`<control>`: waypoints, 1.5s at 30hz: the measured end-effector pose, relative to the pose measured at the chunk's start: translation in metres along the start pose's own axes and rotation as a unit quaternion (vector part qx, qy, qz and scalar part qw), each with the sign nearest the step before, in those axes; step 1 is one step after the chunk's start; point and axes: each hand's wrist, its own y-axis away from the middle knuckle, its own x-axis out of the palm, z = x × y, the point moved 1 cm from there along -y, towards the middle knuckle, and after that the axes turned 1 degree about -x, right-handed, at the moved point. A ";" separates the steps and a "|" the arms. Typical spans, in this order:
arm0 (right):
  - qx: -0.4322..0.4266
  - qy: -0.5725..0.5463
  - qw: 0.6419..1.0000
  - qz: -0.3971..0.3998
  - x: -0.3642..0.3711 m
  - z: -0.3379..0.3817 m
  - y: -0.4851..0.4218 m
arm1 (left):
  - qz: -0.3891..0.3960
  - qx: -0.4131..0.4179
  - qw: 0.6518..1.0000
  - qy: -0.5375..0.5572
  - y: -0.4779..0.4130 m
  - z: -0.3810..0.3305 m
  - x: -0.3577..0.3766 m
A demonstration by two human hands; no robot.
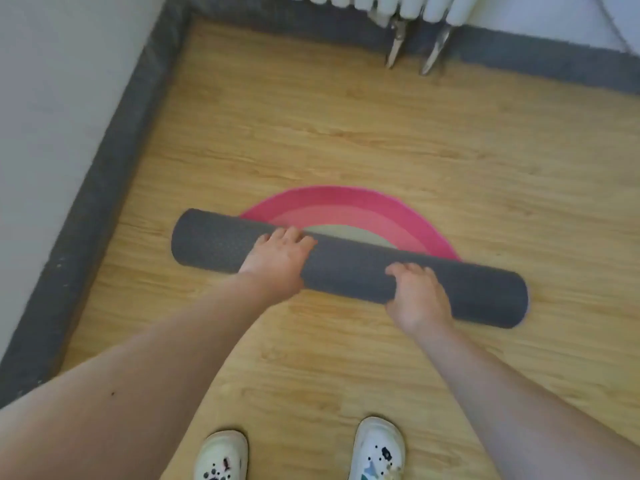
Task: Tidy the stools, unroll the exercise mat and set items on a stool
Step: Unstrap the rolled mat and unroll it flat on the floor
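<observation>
Domestic room by the look, and you're in a corner of it. Wood-grain plank floor fills most of the frame. Grey skirting runs up the left side and across the top, meeting at upper left. Plain white wall behind it, left. White column radiator at top, right of centre, with two metal pipes slanting down below it. You're in white clogs, bottom centre. Pink-ringed mat, part rolled, mid-frame.
</observation>
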 end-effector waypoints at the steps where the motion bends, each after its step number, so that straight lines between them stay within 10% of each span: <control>1: 0.002 0.016 1.000 0.003 0.024 -0.002 -0.020 | 0.002 0.000 1.000 -0.001 -0.021 0.008 0.024; 15: 0.004 0.036 0.999 0.003 0.115 -0.023 -0.124 | -0.009 0.003 1.000 -0.009 -0.126 0.028 0.137; 29: 0.059 0.060 0.994 0.074 0.161 -0.008 -0.047 | 0.171 -0.089 0.980 0.049 -0.056 -0.003 0.183; 45: 0.057 0.029 0.995 0.082 0.181 -0.001 0.017 | 0.095 -0.007 0.995 0.019 0.001 -0.001 0.196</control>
